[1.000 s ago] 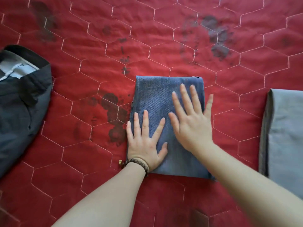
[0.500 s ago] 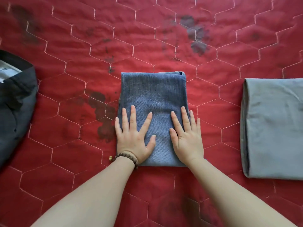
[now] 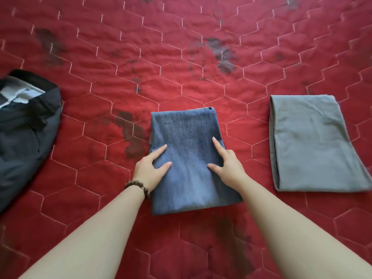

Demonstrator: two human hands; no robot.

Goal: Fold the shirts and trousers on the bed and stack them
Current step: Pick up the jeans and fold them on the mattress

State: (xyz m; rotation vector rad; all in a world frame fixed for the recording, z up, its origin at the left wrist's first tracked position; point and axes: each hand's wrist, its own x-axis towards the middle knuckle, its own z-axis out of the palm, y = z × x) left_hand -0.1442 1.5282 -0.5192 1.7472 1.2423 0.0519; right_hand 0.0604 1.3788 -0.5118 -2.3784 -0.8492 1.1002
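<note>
Folded blue jeans (image 3: pixel 189 158) lie mid-bed, left hand (image 3: pixel 150 168) and right hand (image 3: pixel 226 164) gripping their side edges, thumbs on top; lift level, keeping layers together, onto grey folded garment (image 3: pixel 314 146) at right.

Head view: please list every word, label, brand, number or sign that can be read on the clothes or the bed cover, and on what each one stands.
None: no readable text shows.
Blue folded jeans: no visible label.
Grey folded garment: plain.
Dark trousers: a pale lining at the waistband, no writing legible.
Red quilted cover: only stitching and dark stains.
</note>
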